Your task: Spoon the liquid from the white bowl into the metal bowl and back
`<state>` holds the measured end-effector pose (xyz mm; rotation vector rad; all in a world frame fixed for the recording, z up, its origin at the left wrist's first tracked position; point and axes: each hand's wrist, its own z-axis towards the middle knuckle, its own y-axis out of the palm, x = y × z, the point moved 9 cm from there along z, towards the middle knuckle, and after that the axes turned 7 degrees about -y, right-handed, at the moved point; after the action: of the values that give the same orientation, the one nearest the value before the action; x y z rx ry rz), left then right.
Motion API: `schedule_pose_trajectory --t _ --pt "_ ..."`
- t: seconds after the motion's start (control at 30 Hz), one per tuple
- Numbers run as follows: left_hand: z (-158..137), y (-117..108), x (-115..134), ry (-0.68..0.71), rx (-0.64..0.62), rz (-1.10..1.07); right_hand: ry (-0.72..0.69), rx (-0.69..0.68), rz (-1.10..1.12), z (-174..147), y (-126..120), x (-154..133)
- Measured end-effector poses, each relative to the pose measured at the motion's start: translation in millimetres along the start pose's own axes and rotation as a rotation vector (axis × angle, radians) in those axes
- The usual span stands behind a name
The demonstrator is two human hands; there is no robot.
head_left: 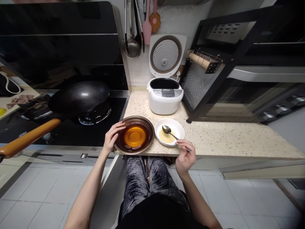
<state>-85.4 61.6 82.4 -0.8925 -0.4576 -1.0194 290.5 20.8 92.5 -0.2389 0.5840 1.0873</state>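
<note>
My left hand point(111, 136) rests with its fingers stretched over the left rim of a round metal basin point(152, 132). Amber-brown liquid point(135, 135) fills the lower part of that basin. In my right hand point(185, 156) a metal spoon point(166, 129) is pinched by its handle. The spoon's bowl is over a white dish point(181, 129), which stands just right of the basin. Pale yellow liquid point(165, 137) covers the bottom of the dish.
Behind the dish stands a white rice cooker point(165, 103), lid up. A black wok point(79, 97) sits on the stove at left, its wooden handle point(30, 137) sticking out toward me. A dark rack with an oven point(262, 95) takes up the right. Utensils point(133, 47) hang on the wall.
</note>
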Motion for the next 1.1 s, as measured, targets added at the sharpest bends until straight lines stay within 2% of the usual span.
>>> schedule_pose_trajectory --t 0.43,0.6,0.8,0.97,1.1 --pt "0.1 0.1 0.5 -0.011 0.005 0.005 -0.3 -0.241 -0.057 -6.7 12.8 -20.6" --pt "0.2 -0.1 0.9 -0.009 0.007 0.002 -0.419 -0.382 -0.092 -15.9 20.2 -23.4" --pt "-0.1 0.0 0.7 0.0 0.003 -0.006 -0.484 -0.509 -0.124 -24.3 25.8 -20.9" --pt "-0.1 0.3 1.5 -0.004 0.007 -0.003 -0.473 -0.493 -0.107 -20.3 25.7 -22.0" --pt "0.1 0.3 2.2 -0.009 0.014 -0.001 -0.376 -0.377 -0.06 -12.3 20.2 -23.3"
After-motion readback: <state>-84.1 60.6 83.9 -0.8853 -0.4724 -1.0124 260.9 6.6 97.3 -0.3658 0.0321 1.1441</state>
